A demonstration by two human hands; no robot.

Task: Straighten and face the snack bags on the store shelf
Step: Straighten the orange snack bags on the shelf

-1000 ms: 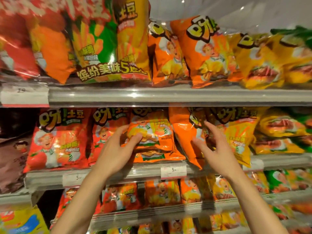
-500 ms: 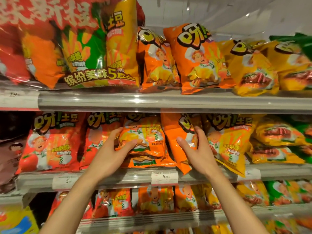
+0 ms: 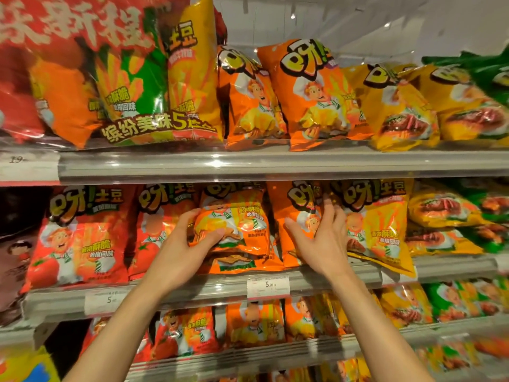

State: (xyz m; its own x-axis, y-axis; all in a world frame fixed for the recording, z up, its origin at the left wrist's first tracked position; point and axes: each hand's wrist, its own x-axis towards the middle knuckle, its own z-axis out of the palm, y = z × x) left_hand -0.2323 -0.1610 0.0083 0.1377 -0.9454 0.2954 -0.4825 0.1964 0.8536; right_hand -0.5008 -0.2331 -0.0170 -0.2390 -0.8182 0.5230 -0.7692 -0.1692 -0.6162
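Crowding the middle shelf (image 3: 316, 282), a red tomato bag (image 3: 80, 238) stands left of the hands and a yellow bag (image 3: 385, 227) leans just right of them, its lower corner hanging over the shelf edge above a price tag (image 3: 268, 286). Between them, the left hand (image 3: 184, 252) grips the small orange bag (image 3: 237, 230) at its left edge, thumb across the front. The right hand (image 3: 322, 241) lies with straight fingers flat against the neighbouring orange bag (image 3: 294, 213), which stands turned partly sideways.
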